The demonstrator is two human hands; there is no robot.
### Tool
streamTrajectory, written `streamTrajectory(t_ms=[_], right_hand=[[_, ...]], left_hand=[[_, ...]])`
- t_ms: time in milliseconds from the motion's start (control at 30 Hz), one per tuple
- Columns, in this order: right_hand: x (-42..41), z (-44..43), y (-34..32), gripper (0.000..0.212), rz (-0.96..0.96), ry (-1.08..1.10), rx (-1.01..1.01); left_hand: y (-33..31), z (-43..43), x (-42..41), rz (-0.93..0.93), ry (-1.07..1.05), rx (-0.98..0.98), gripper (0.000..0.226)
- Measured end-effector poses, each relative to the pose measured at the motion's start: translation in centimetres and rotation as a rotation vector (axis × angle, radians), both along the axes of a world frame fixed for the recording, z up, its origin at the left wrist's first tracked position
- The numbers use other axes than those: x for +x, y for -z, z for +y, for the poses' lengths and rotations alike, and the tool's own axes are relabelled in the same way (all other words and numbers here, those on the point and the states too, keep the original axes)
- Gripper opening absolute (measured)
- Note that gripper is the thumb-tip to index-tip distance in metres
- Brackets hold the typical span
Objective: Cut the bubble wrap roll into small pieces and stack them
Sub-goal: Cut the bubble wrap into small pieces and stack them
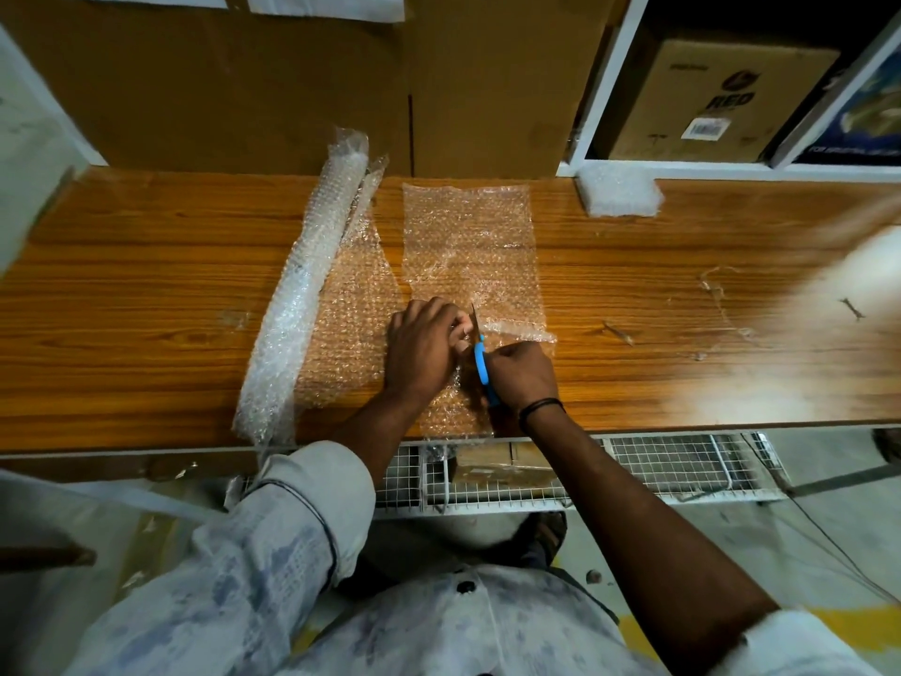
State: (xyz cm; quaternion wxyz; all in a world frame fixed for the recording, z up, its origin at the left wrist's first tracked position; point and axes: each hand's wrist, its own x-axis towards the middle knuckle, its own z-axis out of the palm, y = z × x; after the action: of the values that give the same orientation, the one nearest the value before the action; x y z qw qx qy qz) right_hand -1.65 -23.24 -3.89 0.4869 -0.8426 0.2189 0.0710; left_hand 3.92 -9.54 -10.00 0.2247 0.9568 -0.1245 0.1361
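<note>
A clear bubble wrap roll (297, 295) lies slanted on the wooden table (146, 324), with a flat sheet (348, 309) unrolled from it to the right. A cut strip of bubble wrap (470, 236) lies beside that sheet, reaching the front edge. My left hand (421, 348) presses on the wrap, fingers curled at the cut line. My right hand (519, 375) grips blue-handled scissors (480, 356), whose blades point away from me into the strip. A white stack of cut pieces (619, 190) sits at the table's back right.
Large brown cardboard boxes (253, 90) stand against the table's back edge. A white shelf (609, 90) at the right holds another box. Thin plastic scraps (716, 295) lie on the right of the table. A wire rack (658, 465) hangs under the front edge.
</note>
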Motion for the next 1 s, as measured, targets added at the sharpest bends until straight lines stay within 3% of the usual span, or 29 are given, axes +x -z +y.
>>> streamTrajectory(t_ms=[233,700,1000], right_hand=[[0.6,0.3,-0.1,0.044,-0.014,0.067,0.095],[4.2,-0.2,0.6,0.041,0.003,0.092,0.104],[7.3,-0.5,0.5,0.039,0.029,0.083,0.064]], left_hand=[[0.1,0.1,0.0,0.014,0.019,-0.007,0.023],[-0.3,0.2,-0.3,0.007,0.037,-0.01,0.03],[-0.2,0.2,-0.2,0.001,0.031,-0.036,0.022]])
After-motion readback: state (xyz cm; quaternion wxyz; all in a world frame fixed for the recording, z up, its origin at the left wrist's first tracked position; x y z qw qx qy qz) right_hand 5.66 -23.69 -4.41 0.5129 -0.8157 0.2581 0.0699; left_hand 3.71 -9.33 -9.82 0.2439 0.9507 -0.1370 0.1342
